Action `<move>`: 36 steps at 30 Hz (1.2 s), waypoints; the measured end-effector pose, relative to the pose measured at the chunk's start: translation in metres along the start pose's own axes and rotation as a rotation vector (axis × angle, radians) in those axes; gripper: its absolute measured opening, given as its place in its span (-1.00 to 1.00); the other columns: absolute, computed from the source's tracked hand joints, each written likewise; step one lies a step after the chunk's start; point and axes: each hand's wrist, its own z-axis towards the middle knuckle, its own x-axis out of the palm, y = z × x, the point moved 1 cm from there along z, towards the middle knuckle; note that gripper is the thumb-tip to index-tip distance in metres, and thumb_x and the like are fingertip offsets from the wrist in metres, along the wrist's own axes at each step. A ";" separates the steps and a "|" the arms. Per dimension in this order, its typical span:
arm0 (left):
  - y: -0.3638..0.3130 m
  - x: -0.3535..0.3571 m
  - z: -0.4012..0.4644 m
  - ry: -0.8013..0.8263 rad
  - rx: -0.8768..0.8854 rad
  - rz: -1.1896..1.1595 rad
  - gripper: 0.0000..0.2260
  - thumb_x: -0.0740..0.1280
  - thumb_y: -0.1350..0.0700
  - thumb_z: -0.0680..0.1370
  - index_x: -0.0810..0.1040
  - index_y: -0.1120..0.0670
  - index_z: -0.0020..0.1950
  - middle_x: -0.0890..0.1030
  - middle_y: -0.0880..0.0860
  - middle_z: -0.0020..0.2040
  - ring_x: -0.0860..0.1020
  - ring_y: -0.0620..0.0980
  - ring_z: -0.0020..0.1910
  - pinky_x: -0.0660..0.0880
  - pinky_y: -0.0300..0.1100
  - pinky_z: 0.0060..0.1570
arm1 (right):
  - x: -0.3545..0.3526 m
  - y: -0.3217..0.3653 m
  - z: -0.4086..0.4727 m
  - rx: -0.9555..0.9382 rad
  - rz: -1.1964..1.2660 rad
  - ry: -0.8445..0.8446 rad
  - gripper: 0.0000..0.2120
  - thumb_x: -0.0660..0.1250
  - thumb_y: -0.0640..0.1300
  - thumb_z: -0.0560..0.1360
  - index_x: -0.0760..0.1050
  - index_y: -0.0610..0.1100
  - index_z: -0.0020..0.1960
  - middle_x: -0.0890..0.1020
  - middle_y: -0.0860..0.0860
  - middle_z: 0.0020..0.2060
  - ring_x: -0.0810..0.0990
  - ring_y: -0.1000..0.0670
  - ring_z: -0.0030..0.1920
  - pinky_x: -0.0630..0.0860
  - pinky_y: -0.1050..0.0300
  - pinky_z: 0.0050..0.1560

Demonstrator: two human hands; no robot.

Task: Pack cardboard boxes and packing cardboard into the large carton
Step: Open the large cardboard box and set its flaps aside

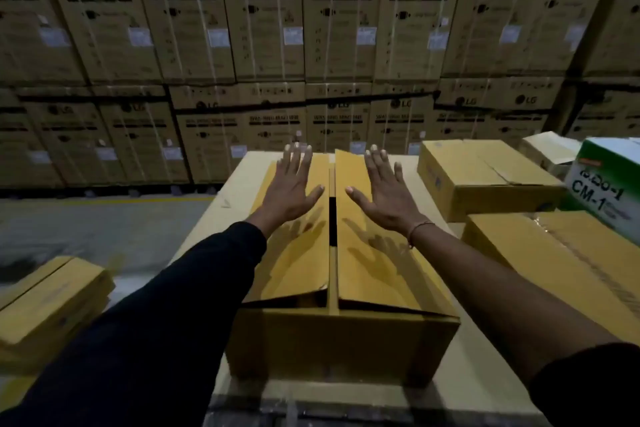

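A large brown carton point(332, 340) stands in front of me on a flat cardboard surface point(239, 177). Its two top flaps are folded down, with a narrow dark gap along the middle. My left hand point(289, 187) hovers flat over the left flap with fingers spread. My right hand point(384, 192) hovers the same way over the right flap. Both hands hold nothing and cast shadows on the flaps below. What lies inside the carton is hidden.
Closed brown boxes lie at the right point(485, 180) and near right point(561, 260), with a green and white box point(606, 180) behind. Another brown box point(48, 305) sits low at the left on the floor. Stacked washing machine cartons point(263, 28) form a wall beyond.
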 end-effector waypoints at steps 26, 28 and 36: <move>-0.017 -0.092 0.045 0.629 -0.022 0.190 -0.54 0.24 0.33 0.64 0.42 0.08 0.54 0.44 0.12 0.49 0.45 0.14 0.43 0.45 0.02 0.33 | 0.044 0.051 0.004 0.066 0.147 0.254 -0.21 0.33 0.18 0.63 0.12 -0.16 0.68 0.02 -0.09 0.69 -0.16 -0.12 0.69 -0.19 -0.12 0.64; -0.003 -0.110 0.044 0.587 -0.040 0.259 -0.54 0.26 0.31 0.63 0.41 0.08 0.53 0.44 0.12 0.49 0.46 0.15 0.42 0.47 0.01 0.30 | 0.041 0.064 0.012 -0.008 0.089 0.311 -0.25 0.39 0.11 0.61 0.21 -0.21 0.64 0.13 -0.14 0.67 -0.10 -0.16 0.68 -0.18 -0.15 0.65; 0.105 -0.140 0.013 0.455 -0.595 -0.099 -0.60 0.50 -0.22 0.42 0.66 0.07 0.05 0.68 0.05 -0.18 0.65 0.04 -0.29 0.55 -0.08 -0.34 | 0.050 0.133 0.026 -0.051 -0.207 0.628 -0.24 0.45 0.07 0.58 0.23 -0.22 0.61 0.27 -0.19 0.59 0.03 -0.23 0.65 0.02 -0.15 0.65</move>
